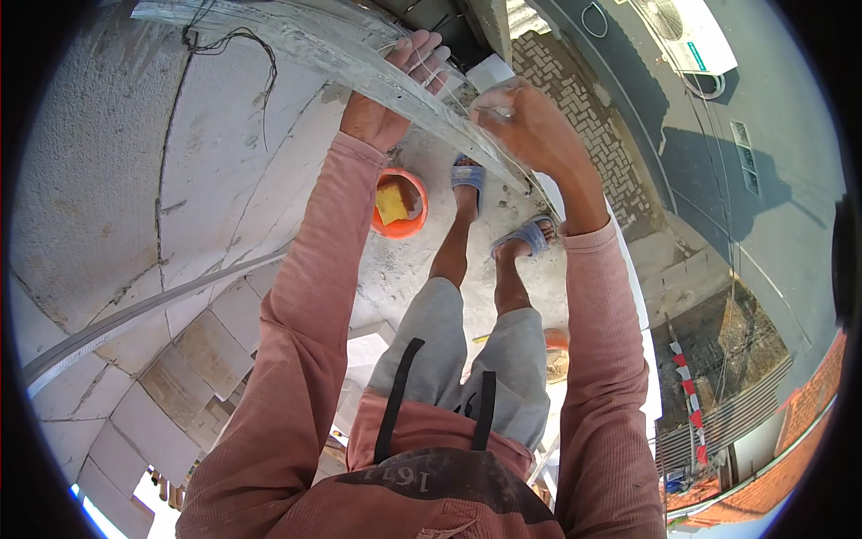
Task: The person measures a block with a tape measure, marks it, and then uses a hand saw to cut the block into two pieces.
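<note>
A thin pale string (462, 105) stretches between my two hands, close along a grey, weathered beam (305, 45). My left hand (395, 99) is at the beam, its fingers bent and the string running across them. On the other side, my right hand (521, 117) is closed in a pinch around the string near the beam's lower end. The fingertips of this hand are partly hidden. From there the string seems to continue down along the beam's edge.
An orange bucket (424, 216) with a yellow piece inside stands on the concrete floor beside my sandalled feet (525, 238). Dark wire (260, 49) hangs over the beam at left. A block wall (215, 162) rises at left; a paved lane (584, 117) lies below at right.
</note>
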`<state>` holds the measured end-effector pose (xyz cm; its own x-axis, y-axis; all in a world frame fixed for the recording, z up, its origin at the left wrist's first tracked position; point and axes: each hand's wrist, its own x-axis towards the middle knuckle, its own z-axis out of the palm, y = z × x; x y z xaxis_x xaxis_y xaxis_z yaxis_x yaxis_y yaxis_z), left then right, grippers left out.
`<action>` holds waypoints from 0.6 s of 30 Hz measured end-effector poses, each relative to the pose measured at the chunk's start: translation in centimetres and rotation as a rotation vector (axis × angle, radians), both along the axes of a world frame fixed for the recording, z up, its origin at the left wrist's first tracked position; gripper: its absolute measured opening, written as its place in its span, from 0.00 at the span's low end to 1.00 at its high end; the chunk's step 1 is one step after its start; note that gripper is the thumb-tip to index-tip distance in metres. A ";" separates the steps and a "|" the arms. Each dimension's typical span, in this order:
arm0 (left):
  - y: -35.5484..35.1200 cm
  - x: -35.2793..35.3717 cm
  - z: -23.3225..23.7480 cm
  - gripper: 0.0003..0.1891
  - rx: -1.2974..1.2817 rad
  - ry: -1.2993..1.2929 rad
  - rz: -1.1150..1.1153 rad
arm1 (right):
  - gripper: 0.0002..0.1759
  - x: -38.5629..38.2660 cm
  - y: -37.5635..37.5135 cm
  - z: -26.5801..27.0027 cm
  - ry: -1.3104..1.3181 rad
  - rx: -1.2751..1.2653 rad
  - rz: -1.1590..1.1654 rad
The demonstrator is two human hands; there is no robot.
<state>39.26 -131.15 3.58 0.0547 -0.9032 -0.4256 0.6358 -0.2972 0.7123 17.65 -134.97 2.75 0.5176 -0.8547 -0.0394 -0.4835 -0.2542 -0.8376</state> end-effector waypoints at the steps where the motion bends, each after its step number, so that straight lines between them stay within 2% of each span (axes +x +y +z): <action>1: 0.0 -0.1 0.1 0.29 0.010 -0.010 0.005 | 0.15 0.5 0.2 -0.9 -0.022 -0.162 -0.071; 4: -0.1 -0.5 0.6 0.28 0.005 -0.020 0.008 | 0.17 2.8 -0.6 3.0 -0.191 0.037 -0.223; 7: -0.4 -0.5 0.1 0.28 -0.007 -0.005 0.033 | 0.17 4.7 -1.5 4.3 -0.059 0.405 -0.086; 10: -0.4 -0.2 -0.1 0.31 -0.001 0.014 0.036 | 0.18 6.1 -1.8 2.8 -0.030 0.371 -0.134; 13: -0.5 -0.4 0.6 0.31 -0.002 0.036 0.017 | 0.18 6.3 -1.4 1.9 0.003 0.230 -0.254; 16: -0.4 -0.2 0.3 0.28 0.029 -0.095 0.011 | 0.18 6.0 -1.6 3.5 0.007 0.366 -0.192; 18: -0.4 -0.3 0.5 0.27 0.026 -0.097 0.018 | 0.17 5.7 -1.7 3.5 -0.099 0.388 -0.232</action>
<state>38.93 -131.54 4.11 0.1133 -0.8904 -0.4409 0.5697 -0.3053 0.7630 23.34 -136.68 6.25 0.3320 -0.8800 -0.3396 -0.4035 0.1929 -0.8944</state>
